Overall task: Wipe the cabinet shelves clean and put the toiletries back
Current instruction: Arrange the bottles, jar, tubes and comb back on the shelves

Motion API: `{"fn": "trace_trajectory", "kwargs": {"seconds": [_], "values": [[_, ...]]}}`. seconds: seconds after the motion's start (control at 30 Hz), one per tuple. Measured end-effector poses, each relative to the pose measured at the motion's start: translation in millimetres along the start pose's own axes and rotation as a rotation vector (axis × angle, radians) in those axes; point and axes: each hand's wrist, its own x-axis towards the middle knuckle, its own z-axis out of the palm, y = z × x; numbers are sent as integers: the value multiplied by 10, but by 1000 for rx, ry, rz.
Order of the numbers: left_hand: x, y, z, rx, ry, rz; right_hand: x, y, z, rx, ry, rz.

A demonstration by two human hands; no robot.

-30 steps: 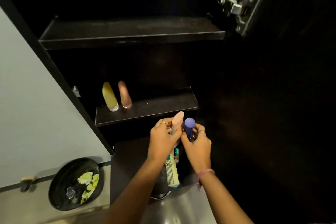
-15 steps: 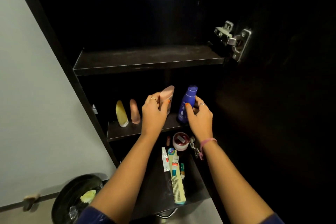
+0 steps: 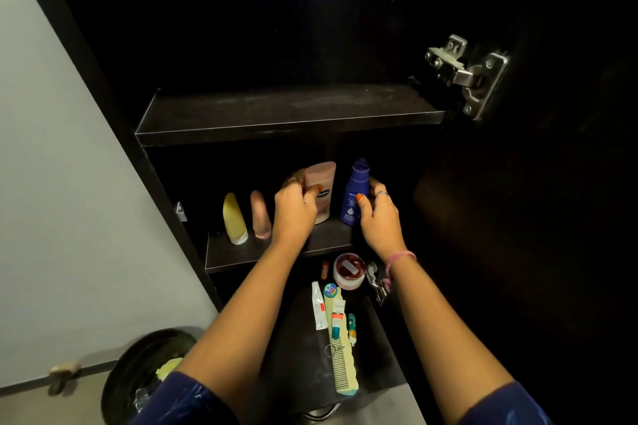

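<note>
— While you look over my feed, start at the bottom of the frame: what sits closest?

— Nearest, low and centre, I see the comb (image 3: 342, 360) lying lengthwise on a dark surface below the shelves, with small tubes (image 3: 319, 310) beside it and a red-lidded jar (image 3: 349, 270) just beyond. I judge these are waiting their turn to go back.

— And the hands?

— Above that, mid-frame, my left hand (image 3: 293, 209) has its fingers curled round the pink bottle (image 3: 320, 190), and my right hand (image 3: 379, 214) grips the blue bottle (image 3: 355, 191), thumb in front and fingers behind. Both bottles stand upright, bases at or just above the lower shelf (image 3: 241, 254); I cannot tell if they touch it. Held by the body like that, they can be set down without tipping.

— Anything already placed?

— Left of them, a yellow tube (image 3: 234, 219) and a tan tube (image 3: 259, 216) stand cap-down, side by side. Farther up, the upper shelf (image 3: 286, 110) holds nothing I can see, and a metal hinge (image 3: 466, 74) shows at the upper right.
</note>
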Motion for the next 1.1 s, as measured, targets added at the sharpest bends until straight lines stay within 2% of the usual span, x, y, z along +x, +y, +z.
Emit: {"fn": "trace_trajectory", "kwargs": {"seconds": [0.33, 0.7, 0.8, 0.87, 1.0, 1.1], "values": [[14, -95, 110, -138, -81, -32, -44, 49, 28, 13, -41, -24], [-78, -207, 216, -157, -30, -45, -482, 217, -28, 148, 59, 80], [-91, -247, 263, -192, -2, -31, -673, 311, 1, 191, 119, 124], [-148, -293, 297, -299, 20, -25, -836, 399, 57, 209, 180, 165], [-531, -335, 342, -534, 136, -32, -1153, 648, 244, 249, 273, 345], [-870, -383, 459, -619, 117, -60, -1264, 832, 335, 257, 277, 467]]}}
